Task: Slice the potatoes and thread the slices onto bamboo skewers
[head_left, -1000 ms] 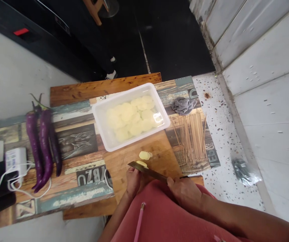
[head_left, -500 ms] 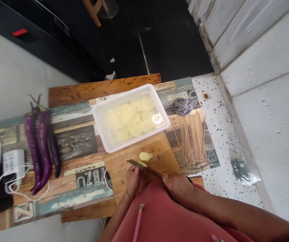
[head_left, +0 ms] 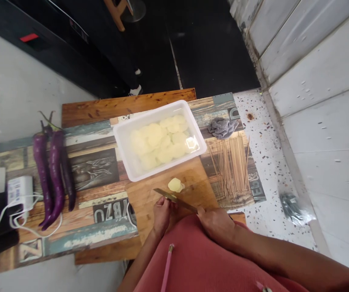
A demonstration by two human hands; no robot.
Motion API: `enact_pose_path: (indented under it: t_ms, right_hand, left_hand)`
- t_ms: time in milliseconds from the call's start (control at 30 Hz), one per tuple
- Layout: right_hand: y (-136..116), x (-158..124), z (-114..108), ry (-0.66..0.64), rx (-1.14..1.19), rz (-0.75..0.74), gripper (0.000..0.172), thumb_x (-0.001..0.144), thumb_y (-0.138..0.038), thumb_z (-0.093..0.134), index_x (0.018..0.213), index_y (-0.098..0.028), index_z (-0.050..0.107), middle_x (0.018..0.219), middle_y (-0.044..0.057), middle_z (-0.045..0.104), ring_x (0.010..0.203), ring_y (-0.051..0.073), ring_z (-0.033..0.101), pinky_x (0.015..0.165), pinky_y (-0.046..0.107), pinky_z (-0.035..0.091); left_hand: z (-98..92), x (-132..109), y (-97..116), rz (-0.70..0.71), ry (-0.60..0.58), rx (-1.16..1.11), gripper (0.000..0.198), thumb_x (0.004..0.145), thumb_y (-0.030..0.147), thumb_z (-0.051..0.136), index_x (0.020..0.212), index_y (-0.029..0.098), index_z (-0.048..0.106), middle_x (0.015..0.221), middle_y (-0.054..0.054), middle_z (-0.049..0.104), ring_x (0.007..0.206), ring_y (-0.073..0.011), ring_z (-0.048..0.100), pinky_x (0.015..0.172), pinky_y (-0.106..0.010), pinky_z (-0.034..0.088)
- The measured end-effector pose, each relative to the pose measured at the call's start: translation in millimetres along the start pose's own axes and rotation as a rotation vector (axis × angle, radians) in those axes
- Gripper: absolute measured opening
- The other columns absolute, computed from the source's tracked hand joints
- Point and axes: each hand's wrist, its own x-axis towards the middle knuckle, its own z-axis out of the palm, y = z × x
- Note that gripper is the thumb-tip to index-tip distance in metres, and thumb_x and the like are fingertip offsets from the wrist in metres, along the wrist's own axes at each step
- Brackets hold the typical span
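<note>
My right hand [head_left: 215, 224] grips a kitchen knife [head_left: 184, 204], its blade pointing left across the wooden cutting board [head_left: 145, 198]. At the blade my left hand [head_left: 161, 215] is closed, fingertips pinched around a small piece of potato [head_left: 173, 198] that the blade and fingers mostly hide. Just beyond the knife lie a few pale potato slices [head_left: 175, 185], overlapping on the board. Touching the board's far end, a white plastic tub [head_left: 122, 152] holds many potato slices [head_left: 156, 138] in water.
Purple eggplants [head_left: 56, 174] lie at the left beside a white power adapter [head_left: 20, 190] with cables. To the right are wooden skewers [head_left: 231, 166] and a grey cloth [head_left: 222, 127]. A plastic bag [head_left: 296, 209] rests on the speckled ledge. A person's shoe [head_left: 135, 90] shows beyond the table.
The slice showing on the blade is now mostly hidden, and the slices beyond the knife sit slightly differently. My left fingers have shifted a little along the blade. The view has moved slightly.
</note>
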Motion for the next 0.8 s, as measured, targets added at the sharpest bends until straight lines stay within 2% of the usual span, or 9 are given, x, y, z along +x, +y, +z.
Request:
enact_pose_path:
  t_ms: [233,567,667,800]
  right_hand:
    - [1.5,-14.7,-1.7,-0.02,-0.016,-0.004,0.017,0.081,-0.009,0.04,0.089,-0.013,0.054,0.057,0.003,0.057,0.056,0.017,0.056,0.049,0.025,0.037]
    - [2.5,-11.1,-8.5,-0.13,0.028,0.001,0.022,0.08,-0.007,0.038,0.093,-0.012,0.056,0.068,0.007,0.064,0.059,0.017,0.06,0.049,0.025,0.037]
    - [2.4,-11.9,-7.8,-0.12,0.044,-0.001,0.022,0.079,-0.007,0.039,0.093,-0.012,0.055,0.068,0.007,0.065,0.058,0.017,0.06,0.048,0.025,0.035]
    - [-1.7,-18.4,-12.2,-0.125,0.047,0.007,0.019,0.078,-0.008,0.041,0.09,-0.012,0.055,0.071,0.01,0.065,0.057,0.019,0.06,0.045,0.027,0.034]
  left_hand:
    - [0.8,-1.9,4.4,-0.012,0.034,0.013,0.028,0.066,0.036,0.057,0.048,0.017,0.047,0.042,0.004,0.043,0.041,-0.0092,0.043,0.044,-0.021,0.032]
    - [-3.8,-0.6,-4.5,0.006,-0.007,-0.034,0.025,0.066,0.035,0.059,0.054,0.015,0.052,0.047,0.004,0.049,0.044,-0.0084,0.044,0.046,-0.019,0.033]
    - [-3.1,-1.1,-3.9,0.015,0.025,-0.034,0.022,0.064,0.034,0.059,0.055,0.015,0.054,0.049,0.003,0.051,0.045,-0.0089,0.044,0.047,-0.02,0.035]
    - [1.0,-4.7,8.2,-0.002,0.107,-0.001,0.014,0.054,0.028,0.061,0.051,0.016,0.055,0.05,0.001,0.054,0.047,-0.0115,0.047,0.048,-0.023,0.038]
